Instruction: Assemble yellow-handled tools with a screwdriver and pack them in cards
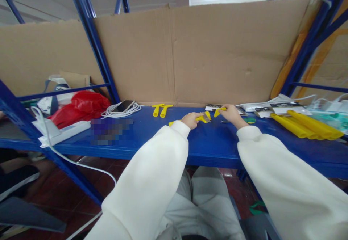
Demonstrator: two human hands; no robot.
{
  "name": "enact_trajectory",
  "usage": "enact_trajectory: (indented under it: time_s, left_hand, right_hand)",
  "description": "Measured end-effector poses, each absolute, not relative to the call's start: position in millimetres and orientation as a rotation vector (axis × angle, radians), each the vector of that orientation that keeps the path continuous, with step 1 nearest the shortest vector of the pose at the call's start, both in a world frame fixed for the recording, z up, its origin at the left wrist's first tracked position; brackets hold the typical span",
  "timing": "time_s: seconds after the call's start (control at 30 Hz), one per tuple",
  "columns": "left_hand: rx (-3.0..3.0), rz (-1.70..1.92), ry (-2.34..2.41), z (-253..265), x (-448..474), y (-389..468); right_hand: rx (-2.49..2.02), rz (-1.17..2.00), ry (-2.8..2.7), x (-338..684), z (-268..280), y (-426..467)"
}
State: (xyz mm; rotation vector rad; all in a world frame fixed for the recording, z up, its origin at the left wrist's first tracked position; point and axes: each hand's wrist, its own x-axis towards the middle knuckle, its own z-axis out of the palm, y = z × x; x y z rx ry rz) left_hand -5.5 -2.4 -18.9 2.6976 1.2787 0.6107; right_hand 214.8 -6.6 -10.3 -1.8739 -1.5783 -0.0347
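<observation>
My left hand (191, 120) is closed around a yellow-handled scraper (200, 118), whose greyish flat blade points right; the handle's end shows left of the fingers. A small yellow piece (208, 115) lies against or just behind the blade; I cannot tell which. Between the fingertips of my right hand (232, 114) is a small yellow plastic piece (219, 112), held a little apart from the scraper. Two yellow T-shaped pieces (164, 111) lie further back on the blue shelf top (146, 135). Below my right hand is a thin dark object (225, 122), partly hidden.
Several yellow tubular handles (301, 126) lie at the right beside black-and-white packets (288, 108). A green object (249, 120) sits near my right wrist. On the left are a coiled white cable (108, 112), a phone (125, 105) and a red bag (81, 106). Cardboard (217, 51) stands behind.
</observation>
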Motion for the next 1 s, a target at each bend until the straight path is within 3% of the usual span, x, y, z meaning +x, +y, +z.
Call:
enact_trajectory:
  time_s: [0.43, 1.0]
  left_hand:
    - [2.652, 0.656, 1.243, -20.3, -5.1, -1.0]
    - [2.592, 0.709, 1.142, -19.1, -4.8, 0.4]
  right_hand:
    - [-1.346, 1.057, -0.955, 203.6, -1.9, -20.8]
    - [-1.237, 1.084, -1.036, 192.6, -1.5, -24.2]
